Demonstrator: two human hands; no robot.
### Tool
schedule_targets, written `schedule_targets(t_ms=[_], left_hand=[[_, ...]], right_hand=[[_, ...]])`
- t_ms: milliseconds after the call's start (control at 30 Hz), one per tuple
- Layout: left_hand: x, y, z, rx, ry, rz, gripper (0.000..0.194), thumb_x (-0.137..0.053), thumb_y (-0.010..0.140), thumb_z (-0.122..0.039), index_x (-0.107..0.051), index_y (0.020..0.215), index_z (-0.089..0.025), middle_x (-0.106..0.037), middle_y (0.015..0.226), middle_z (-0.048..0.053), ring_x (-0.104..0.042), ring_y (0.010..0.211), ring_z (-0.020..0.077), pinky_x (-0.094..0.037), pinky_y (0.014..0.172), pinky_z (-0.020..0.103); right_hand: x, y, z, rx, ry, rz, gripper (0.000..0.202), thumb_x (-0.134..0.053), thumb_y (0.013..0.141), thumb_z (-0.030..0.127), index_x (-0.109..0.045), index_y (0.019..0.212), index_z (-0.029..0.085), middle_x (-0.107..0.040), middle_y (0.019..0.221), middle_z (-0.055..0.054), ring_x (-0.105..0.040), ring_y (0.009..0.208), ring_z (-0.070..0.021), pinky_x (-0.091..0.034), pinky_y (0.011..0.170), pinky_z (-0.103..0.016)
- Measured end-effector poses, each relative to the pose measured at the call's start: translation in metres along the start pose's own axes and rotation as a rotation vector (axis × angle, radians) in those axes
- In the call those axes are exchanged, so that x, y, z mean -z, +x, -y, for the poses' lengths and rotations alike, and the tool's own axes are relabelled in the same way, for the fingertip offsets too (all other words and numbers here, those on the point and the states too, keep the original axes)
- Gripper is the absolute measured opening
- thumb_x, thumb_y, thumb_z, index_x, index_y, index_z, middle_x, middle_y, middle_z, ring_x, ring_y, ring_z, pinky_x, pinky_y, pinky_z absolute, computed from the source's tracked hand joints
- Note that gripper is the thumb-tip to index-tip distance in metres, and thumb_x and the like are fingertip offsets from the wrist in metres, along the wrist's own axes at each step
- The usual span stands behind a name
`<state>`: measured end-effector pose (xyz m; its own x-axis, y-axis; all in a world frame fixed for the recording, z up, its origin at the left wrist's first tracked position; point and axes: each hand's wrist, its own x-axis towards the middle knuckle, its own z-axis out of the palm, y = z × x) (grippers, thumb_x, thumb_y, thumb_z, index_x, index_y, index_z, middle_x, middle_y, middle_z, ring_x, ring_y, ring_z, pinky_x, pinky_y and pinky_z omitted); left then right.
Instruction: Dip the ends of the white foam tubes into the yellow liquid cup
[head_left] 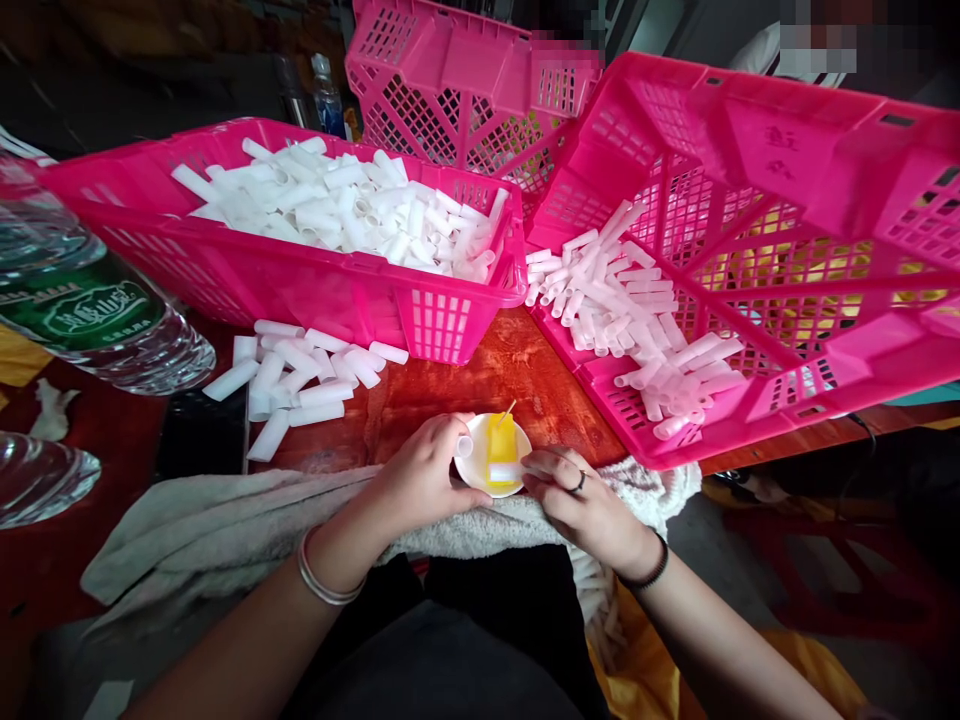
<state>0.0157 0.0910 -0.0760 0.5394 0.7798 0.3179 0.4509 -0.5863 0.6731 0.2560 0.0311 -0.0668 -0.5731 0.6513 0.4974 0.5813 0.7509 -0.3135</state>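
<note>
A small white dish (521, 440) holding something yellow (501, 440) sits at the table's front edge, between my hands. My left hand (431, 470) is at the dish's left side, its fingers closed round a short white tube (464, 446) whose open end faces me. From the right, my right hand (574, 495) pinches the end of another white tube (505, 471), which lies level over the front of the dish and the yellow thing. A thin pale stick (508, 409) pokes up at the back of the dish.
White tubes fill a pink basket (300, 250) at the back left. Loose tubes (300, 375) lie before it. More tubes (622, 310) rest in a tipped pink basket (750, 150) on the right. Bottles (105, 300) stand left; a pale towel (247, 520) lines the front edge.
</note>
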Motion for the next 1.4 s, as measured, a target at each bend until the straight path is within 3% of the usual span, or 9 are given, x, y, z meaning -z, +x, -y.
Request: schedule_targets(t_ms=[100,233,400,500,700,867,1100,1233,1400], left_hand=[[0.000,0.000,0.000,0.025,0.013,0.018,0.077,-0.091,0.052,-0.030,-0.044,0.113,-0.021,-0.057,0.119,0.012,-0.055,0.111,0.0299,-0.048,0.095,0.045],[0.007,-0.001,-0.004,0.008,0.071,0.014,0.076,-0.088,0.055,-0.037,-0.041,0.113,-0.019,-0.048,0.127,0.017,-0.047,0.120,0.0352,-0.045,0.097,0.049],[0.027,0.002,-0.024,-0.059,0.206,0.003,0.012,-0.039,0.096,-0.023,-0.042,0.106,-0.019,-0.054,0.105,0.010,-0.058,0.098,0.0244,-0.051,0.082,0.040],[0.041,0.003,-0.039,-0.192,0.299,0.013,0.014,-0.037,0.096,-0.017,-0.044,0.108,-0.017,-0.057,0.095,0.008,-0.059,0.088,0.0230,-0.052,0.075,0.036],[0.057,-0.005,-0.064,-0.304,0.619,0.015,0.022,-0.041,0.090,-0.011,-0.049,0.110,-0.015,-0.062,0.084,0.008,-0.060,0.075,0.0280,-0.050,0.062,0.040],[0.050,-0.020,-0.088,-0.127,0.176,0.232,0.009,-0.042,0.094,-0.023,-0.050,0.089,-0.021,-0.063,0.081,0.005,-0.062,0.072,0.0233,-0.049,0.060,0.033],[0.026,-0.051,-0.121,-0.076,-0.006,0.173,0.011,-0.045,0.093,-0.028,-0.050,0.102,-0.024,-0.068,0.091,0.005,-0.066,0.079,0.0221,-0.053,0.068,0.031],[0.062,-0.051,-0.083,-0.142,0.192,0.076,0.040,-0.049,0.092,-0.036,-0.042,0.129,-0.024,-0.062,0.120,0.009,-0.060,0.105,0.0275,-0.053,0.086,0.039],[0.114,-0.027,0.002,0.064,0.598,-0.136,0.025,-0.040,0.090,-0.026,-0.063,0.094,-0.016,-0.064,0.094,0.015,-0.060,0.091,0.0348,-0.049,0.082,0.057]], right_hand=[[-0.001,0.001,-0.001,0.007,0.046,-0.039,0.021,-0.053,0.091,0.006,-0.060,0.107,0.018,-0.060,0.112,-0.012,-0.058,0.102,-0.0240,-0.053,0.086,-0.041],[0.002,0.013,0.011,-0.328,0.381,-0.313,0.018,-0.056,0.092,0.016,-0.057,0.109,0.020,-0.063,0.101,-0.009,-0.063,0.093,-0.0202,-0.056,0.079,-0.035],[0.010,0.033,0.031,-0.623,0.697,-0.492,0.018,-0.062,0.090,0.035,-0.061,0.100,0.020,-0.068,0.085,-0.005,-0.064,0.070,-0.0149,-0.058,0.062,-0.026],[0.014,0.041,0.040,-0.675,0.833,-0.439,0.024,-0.065,0.087,0.038,-0.063,0.098,0.018,-0.068,0.081,-0.005,-0.064,0.067,-0.0150,-0.058,0.059,-0.026],[0.023,0.048,0.056,-0.625,0.743,-0.277,0.015,-0.062,0.089,0.030,-0.061,0.098,0.018,-0.064,0.078,-0.003,-0.060,0.065,-0.0137,-0.051,0.057,-0.024],[0.021,0.049,0.072,-0.249,0.238,-0.273,0.014,-0.048,0.091,0.019,-0.049,0.077,0.020,-0.052,0.065,0.000,-0.050,0.058,-0.0138,-0.041,0.056,-0.027],[0.028,0.030,0.098,-0.287,0.071,-0.283,0.022,-0.039,0.092,0.012,-0.042,0.073,0.022,-0.047,0.057,0.002,-0.048,0.050,-0.0131,-0.038,0.051,-0.026],[0.073,-0.030,0.082,-0.373,-0.079,0.022,0.022,-0.045,0.094,0.023,-0.051,0.074,0.024,-0.055,0.057,-0.001,-0.055,0.049,-0.0166,-0.044,0.050,-0.029],[0.079,-0.043,0.048,-0.405,-0.482,0.091,0.035,-0.051,0.090,0.047,-0.064,0.107,0.019,-0.068,0.092,-0.016,-0.068,0.075,-0.0311,-0.054,0.060,-0.040]])
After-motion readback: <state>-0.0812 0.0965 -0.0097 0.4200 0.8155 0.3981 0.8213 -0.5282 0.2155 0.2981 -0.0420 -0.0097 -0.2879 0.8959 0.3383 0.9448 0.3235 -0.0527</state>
